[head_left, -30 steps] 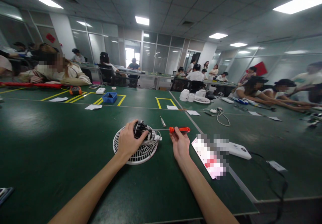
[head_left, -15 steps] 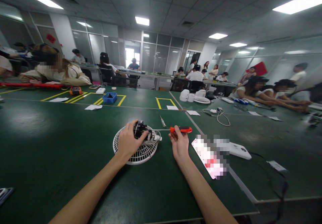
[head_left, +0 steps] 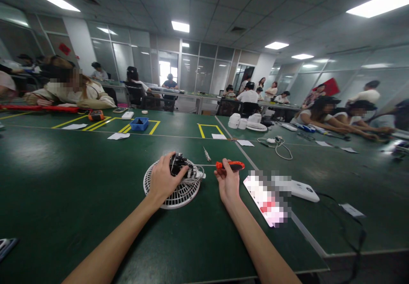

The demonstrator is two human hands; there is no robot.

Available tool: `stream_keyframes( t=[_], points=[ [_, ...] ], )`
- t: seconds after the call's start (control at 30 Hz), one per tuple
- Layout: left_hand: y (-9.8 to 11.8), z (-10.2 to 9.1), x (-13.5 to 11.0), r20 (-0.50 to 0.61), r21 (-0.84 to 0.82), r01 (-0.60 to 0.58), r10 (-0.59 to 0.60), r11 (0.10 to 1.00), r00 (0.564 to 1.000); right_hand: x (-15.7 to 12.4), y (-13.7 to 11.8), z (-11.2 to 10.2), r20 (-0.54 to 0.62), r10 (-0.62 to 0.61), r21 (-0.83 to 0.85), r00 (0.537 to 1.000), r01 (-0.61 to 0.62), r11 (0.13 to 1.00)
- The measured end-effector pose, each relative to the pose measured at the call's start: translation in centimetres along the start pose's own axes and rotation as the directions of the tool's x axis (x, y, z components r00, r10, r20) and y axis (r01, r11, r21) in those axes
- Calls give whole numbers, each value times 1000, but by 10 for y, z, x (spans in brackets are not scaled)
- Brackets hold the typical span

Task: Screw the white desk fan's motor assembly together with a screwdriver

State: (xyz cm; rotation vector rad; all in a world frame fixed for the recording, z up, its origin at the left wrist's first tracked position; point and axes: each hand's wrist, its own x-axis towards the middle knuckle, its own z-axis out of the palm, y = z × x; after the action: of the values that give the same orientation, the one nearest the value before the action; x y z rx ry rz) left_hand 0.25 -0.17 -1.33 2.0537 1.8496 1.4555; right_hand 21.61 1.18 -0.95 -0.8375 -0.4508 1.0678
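A white round fan grille (head_left: 172,192) lies flat on the green table (head_left: 79,182). On it sits a small black motor assembly (head_left: 179,164) with white wiring, and my left hand (head_left: 163,177) grips it from the near side. My right hand (head_left: 227,182) holds a red-handled screwdriver (head_left: 230,164) level, its thin shaft pointing left to the assembly's white right end (head_left: 197,174). A second small screwdriver (head_left: 207,153) lies loose just behind.
A phone (head_left: 265,199) and a white device (head_left: 300,190) with a cable lie right of my hand. Further back are a blue bin (head_left: 139,123), white fan parts (head_left: 247,122), a coiled cable (head_left: 278,144) and paper slips. Several people work at surrounding tables.
My right hand has drawn the screwdriver slightly to the right. My left hand and the assembly stay put. A person at the far right has moved.
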Motion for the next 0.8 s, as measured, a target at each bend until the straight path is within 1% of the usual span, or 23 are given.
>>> stream_keyframes(
  t=[0.2, 0.27, 0.4, 0.6, 0.8],
  points=[
    [-2, 1, 1, 11, 4, 6, -6, 1000, 1000, 3, 1, -1, 19, -11, 85, 1000, 10, 996],
    [-3, 2, 0, 5, 7, -1, 1, 1000, 1000, 4, 0, -1, 29, -10, 89, 1000, 7, 996],
    [-3, 3, 0, 0, 10, -9, 9, 1000, 1000, 2, 0, 0, 39, -21, 57, 999, 19, 998],
    [-1, 1, 0, 4, 10, -4, 4, 1000, 1000, -3, -1, 1, 56, -38, -64, 998, 41, 997],
    [-2, 1, 0, 8, 5, 2, -2, 1000, 1000, -3, -2, 1, 50, -53, -28, 997, 55, 998]
  ],
)
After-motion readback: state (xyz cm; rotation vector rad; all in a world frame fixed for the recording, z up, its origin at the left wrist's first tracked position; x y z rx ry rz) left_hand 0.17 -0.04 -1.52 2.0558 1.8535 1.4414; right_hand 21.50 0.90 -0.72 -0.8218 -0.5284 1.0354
